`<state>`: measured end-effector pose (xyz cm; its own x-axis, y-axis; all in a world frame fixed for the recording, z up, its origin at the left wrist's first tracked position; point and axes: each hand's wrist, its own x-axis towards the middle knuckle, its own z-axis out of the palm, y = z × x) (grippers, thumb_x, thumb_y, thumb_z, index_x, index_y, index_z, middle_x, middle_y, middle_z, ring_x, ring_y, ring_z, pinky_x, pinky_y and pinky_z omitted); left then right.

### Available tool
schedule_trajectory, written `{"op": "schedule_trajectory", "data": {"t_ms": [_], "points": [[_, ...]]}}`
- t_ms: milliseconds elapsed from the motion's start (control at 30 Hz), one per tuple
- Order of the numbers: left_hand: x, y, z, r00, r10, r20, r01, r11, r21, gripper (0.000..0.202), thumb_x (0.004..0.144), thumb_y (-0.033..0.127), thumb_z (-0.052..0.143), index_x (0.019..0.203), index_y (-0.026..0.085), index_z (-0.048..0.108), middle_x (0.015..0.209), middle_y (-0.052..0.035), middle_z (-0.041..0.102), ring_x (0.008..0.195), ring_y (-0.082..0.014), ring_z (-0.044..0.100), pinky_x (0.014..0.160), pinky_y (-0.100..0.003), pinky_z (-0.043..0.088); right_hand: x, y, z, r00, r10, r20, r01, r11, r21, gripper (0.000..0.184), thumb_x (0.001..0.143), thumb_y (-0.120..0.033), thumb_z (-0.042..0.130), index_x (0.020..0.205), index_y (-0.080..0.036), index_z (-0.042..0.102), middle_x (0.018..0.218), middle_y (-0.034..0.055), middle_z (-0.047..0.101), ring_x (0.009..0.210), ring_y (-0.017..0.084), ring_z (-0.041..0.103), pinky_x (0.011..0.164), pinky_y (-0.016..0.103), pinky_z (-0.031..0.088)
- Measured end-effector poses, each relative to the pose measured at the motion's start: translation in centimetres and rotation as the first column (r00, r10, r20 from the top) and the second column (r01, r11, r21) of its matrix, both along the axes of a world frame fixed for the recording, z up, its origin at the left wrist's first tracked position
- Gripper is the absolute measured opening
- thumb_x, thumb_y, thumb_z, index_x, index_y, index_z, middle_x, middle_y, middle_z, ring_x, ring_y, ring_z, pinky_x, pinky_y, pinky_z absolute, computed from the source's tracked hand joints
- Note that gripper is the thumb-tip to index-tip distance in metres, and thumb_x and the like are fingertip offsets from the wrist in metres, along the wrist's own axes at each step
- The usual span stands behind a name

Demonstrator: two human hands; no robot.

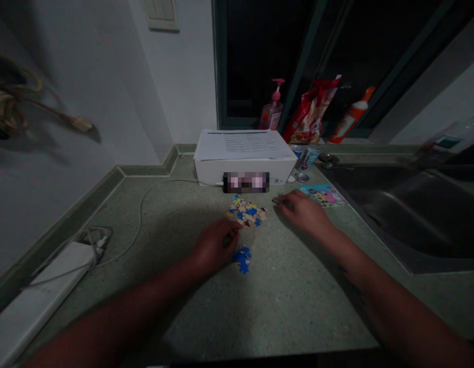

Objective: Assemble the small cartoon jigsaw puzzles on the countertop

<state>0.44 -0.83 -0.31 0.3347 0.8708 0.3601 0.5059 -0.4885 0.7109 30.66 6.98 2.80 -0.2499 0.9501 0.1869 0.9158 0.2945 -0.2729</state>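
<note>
Several loose jigsaw pieces [247,211] lie in a small heap on the green speckled counter [283,301]. A joined clump of blue pieces [242,258] lies just right of my left hand [213,246]. That hand rests on the counter with its fingers curled in a pinch near the heap; what they hold is too small to see. My right hand [303,210] lies palm down to the right of the heap, fingers together and pressed on the counter, fingertips pointing left. A colourful cartoon picture card [324,194] lies just beyond it.
A white box [244,156] with a printed sheet stands behind the heap. A steel sink [413,214] fills the right. Bottles and a red bag [309,118] line the window sill. A white power strip [48,278] and cable lie at left.
</note>
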Motion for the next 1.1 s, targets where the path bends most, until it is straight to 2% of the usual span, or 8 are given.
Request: {"op": "schedule_trajectory", "data": {"t_ms": [100,200,333,433,700,933,1100], "points": [[0.1,-0.1,0.3,1.0,0.009,0.01,-0.009,1.0,-0.004,0.023,0.096,0.015,0.063,0.112,0.029,0.072,0.099,-0.009,0.075,0.084,-0.0266,0.074,0.077,-0.049,0.066,-1.9,-1.2,0.1,0.978,0.191,-0.084,-0.193,0.981,-0.015,0.019,0.1,-0.025,0.065,0.11,-0.024,0.081,0.11,0.0105,0.076,0.1,0.027,0.075,0.09,0.04,0.058],[0.1,-0.1,0.6,1.0,0.018,-0.001,-0.018,1.0,-0.003,0.022,0.096,0.015,0.062,0.111,0.028,0.072,0.098,-0.0085,0.075,0.084,-0.0258,0.074,0.078,-0.047,0.065,-3.4,-2.3,-0.2,0.956,0.277,-0.095,-0.283,0.957,-0.062,0.019,0.099,-0.022,0.067,0.113,-0.023,0.08,0.116,0.0104,0.076,0.108,0.027,0.074,0.098,0.042,0.058],[0.2,-0.2,0.9,0.999,0.019,-0.036,-0.02,1.0,-0.016,0.02,0.097,0.017,0.059,0.11,0.025,0.071,0.099,-0.0079,0.076,0.084,-0.0244,0.074,0.077,-0.043,0.063,-4.3,-2.8,-1.0,0.971,0.237,-0.037,-0.239,0.967,-0.089,0.022,0.097,-0.024,0.07,0.117,-0.021,0.078,0.12,0.0121,0.074,0.108,0.028,0.074,0.094,0.04,0.059],[0.1,-0.3,1.1,0.998,0.011,-0.054,-0.013,0.999,-0.039,0.02,0.1,0.019,0.056,0.112,0.025,0.07,0.102,-0.007,0.075,0.085,-0.0235,0.073,0.077,-0.042,0.062,-4.4,-2.7,-1.5,0.972,0.229,-0.055,-0.233,0.969,-0.082,0.02,0.097,-0.023,0.068,0.115,-0.02,0.078,0.116,0.0128,0.073,0.103,0.028,0.075,0.091,0.041,0.059],[-0.2,-0.4,1.6,0.999,-0.022,-0.024,0.021,0.999,-0.038,0.019,0.101,0.026,0.054,0.112,0.033,0.068,0.1,-0.0037,0.075,0.083,-0.0237,0.07,0.075,-0.044,0.061,-4.6,-2.3,-2.0,0.958,0.206,-0.199,-0.23,0.967,-0.108,0.019,0.087,-0.014,0.072,0.104,-0.022,0.075,0.102,0.0064,0.071,0.085,0.021,0.072,0.082,0.036,0.058],[-0.2,-0.4,1.1,0.998,-0.015,-0.055,0.013,0.999,-0.047,0.021,0.101,0.021,0.055,0.115,0.024,0.07,0.104,-0.0077,0.075,0.089,-0.0239,0.071,0.082,-0.043,0.062,-4.5,-2.2,-2.4,0.928,0.192,-0.319,-0.234,0.967,-0.099,0.021,0.077,-0.01,0.072,0.093,-0.025,0.069,0.098,0.0043,0.071,0.084,0.022,0.071,0.078,0.035,0.056],[0.0,-0.3,1.2,0.998,-0.012,-0.058,0.01,0.999,-0.036,0.02,0.102,0.021,0.053,0.112,0.022,0.07,0.101,-0.0079,0.074,0.087,-0.0234,0.071,0.081,-0.042,0.061,-4.6,-2.0,-2.8,0.86,0.162,-0.484,-0.284,0.94,-0.191,0.014,0.078,-0.012,0.065,0.083,-0.025,0.062,0.078,-0.0001,0.069,0.07,0.018,0.065,0.065,0.03,0.051]]}}
